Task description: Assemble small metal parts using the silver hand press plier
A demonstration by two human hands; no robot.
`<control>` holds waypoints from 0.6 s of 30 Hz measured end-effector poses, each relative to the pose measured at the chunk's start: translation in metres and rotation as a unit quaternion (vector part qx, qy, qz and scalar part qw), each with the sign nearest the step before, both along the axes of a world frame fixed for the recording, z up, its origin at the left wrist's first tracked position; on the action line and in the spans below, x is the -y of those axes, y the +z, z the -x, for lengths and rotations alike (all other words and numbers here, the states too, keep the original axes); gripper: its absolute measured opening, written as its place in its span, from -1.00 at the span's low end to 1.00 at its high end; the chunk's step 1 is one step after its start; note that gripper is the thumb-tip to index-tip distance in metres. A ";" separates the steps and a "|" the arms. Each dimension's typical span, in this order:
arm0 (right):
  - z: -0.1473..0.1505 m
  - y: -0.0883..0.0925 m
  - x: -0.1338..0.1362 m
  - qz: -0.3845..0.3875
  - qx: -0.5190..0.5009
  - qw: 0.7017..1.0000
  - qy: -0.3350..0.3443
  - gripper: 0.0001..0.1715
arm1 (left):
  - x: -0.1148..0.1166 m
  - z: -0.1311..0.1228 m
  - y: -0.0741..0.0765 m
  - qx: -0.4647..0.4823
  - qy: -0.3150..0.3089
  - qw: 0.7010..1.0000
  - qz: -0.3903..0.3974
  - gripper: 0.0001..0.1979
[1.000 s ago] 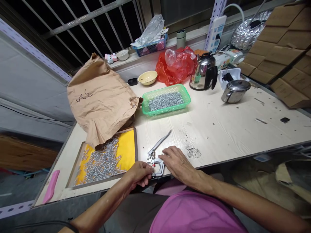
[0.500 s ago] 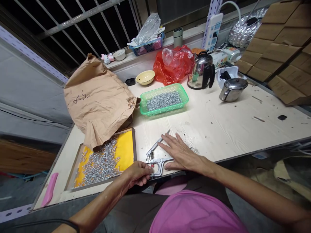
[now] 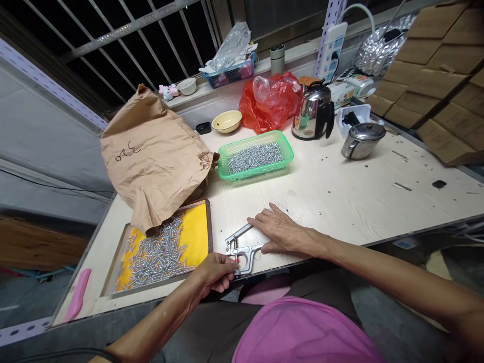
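A pair of silver hand-press pliers (image 3: pixel 247 251) with a spring and a red part at its jaw lies near the table's front edge. My right hand (image 3: pixel 284 233) is wrapped over its handles, fingers on the upper lever and thumb by the lower one. At the jaw, my left hand (image 3: pixel 216 272) is closed in a pinch; whatever sits between its fingertips is too small to make out. Left of the pliers, a shallow tray (image 3: pixel 208 227) with a yellow lining holds many small metal pieces (image 3: pixel 159 257). Similar pieces fill a green basket (image 3: pixel 256 176) behind.
A brown paper bag (image 3: pixel 151 156) leans over the tray's back. A pink-handled object (image 3: pixel 78 295) lies at the left edge. Farther back are a yellow bowl (image 3: pixel 226 122), a red plastic bag (image 3: pixel 270 103), a kettle (image 3: pixel 312 113) and a lidded metal pot (image 3: pixel 363 141). Cardboard boxes (image 3: pixel 427 75) stand right.
My right hand has gone from spread fingers to a curled grip on the handles, and the upper lever has tilted down toward the lower one. My left hand stays at the jaw.
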State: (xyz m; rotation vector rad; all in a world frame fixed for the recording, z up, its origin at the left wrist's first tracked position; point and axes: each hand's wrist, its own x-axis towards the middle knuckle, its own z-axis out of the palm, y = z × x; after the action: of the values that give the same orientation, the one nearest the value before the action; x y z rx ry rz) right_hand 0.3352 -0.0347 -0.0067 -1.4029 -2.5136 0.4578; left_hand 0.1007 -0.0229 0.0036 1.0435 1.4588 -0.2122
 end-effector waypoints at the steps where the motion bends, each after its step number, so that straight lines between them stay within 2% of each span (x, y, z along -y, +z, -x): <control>1: 0.000 0.001 0.003 0.000 -0.006 1.000 -0.004 -0.16 | 0.002 0.000 0.001 -0.009 -0.012 1.000 -0.013 -0.55; 2: 0.000 0.001 0.006 0.000 -0.010 1.000 -0.006 -0.22 | 0.005 0.000 0.002 -0.024 -0.031 0.998 -0.043 -0.57; 4: 0.001 0.000 0.010 -0.003 -0.015 1.000 -0.008 -0.31 | 0.012 -0.001 0.005 -0.066 -0.090 0.979 -0.170 -0.64; 5: 0.002 -0.001 0.012 -0.007 -0.018 1.000 -0.008 -0.34 | 0.015 -0.004 0.007 -0.082 -0.127 0.955 -0.255 -0.68; 7: 0.003 -0.006 0.014 -0.016 -0.025 0.999 -0.014 -0.33 | 0.020 -0.012 0.008 -0.085 -0.198 0.883 -0.418 -0.76; 9: 0.004 -0.010 0.015 -0.023 -0.035 0.999 -0.021 -0.29 | 0.020 -0.024 0.006 -0.059 -0.260 0.814 -0.516 -0.74; 10: 0.004 -0.012 0.016 -0.025 -0.041 0.999 -0.021 -0.26 | 0.018 -0.030 0.004 -0.048 -0.287 0.789 -0.541 -0.67; 12: 0.001 -0.014 0.017 -0.025 -0.051 0.998 -0.017 -0.16 | 0.012 -0.039 -0.002 -0.037 -0.335 0.759 -0.558 -0.51; 15: -0.010 -0.009 0.018 -0.003 -0.034 0.999 -0.023 -0.02 | 0.000 -0.045 -0.009 -0.030 -0.389 0.745 -0.541 -0.43; 18: -0.018 -0.001 0.019 0.029 0.003 0.999 -0.033 -0.18 | -0.006 -0.048 -0.012 -0.028 -0.402 0.737 -0.543 -0.42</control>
State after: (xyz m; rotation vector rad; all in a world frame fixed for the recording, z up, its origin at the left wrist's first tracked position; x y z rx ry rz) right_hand 0.3535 -0.0538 -0.0079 -1.5052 -2.4676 0.5178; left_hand 0.1482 -0.0172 -0.0085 2.6447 1.0091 0.0409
